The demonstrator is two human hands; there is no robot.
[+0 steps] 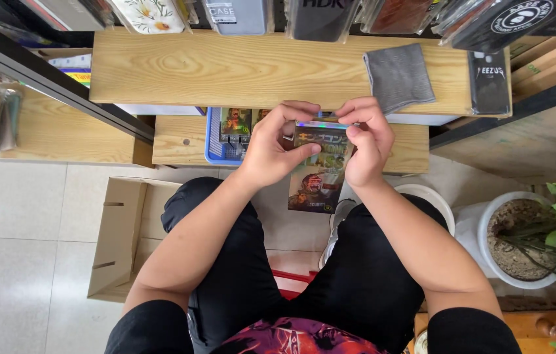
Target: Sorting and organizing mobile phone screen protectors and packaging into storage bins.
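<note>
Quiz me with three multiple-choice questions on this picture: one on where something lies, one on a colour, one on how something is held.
1. Where does the grey folded cloth lie?
A. on the light wooden shelf
B. on the floor
C. in the cardboard box

2. What colour is the plastic basket behind the hands?
A. red
B. blue
C. green

3. How is the flat printed packet held?
A. by one hand
B. by both hands at its top edge
C. lying untouched

Answers: 1 A, the cloth rests on the shelf top. 2 B, its rim is blue. 3 B, the left hand and right hand pinch its top.
</note>
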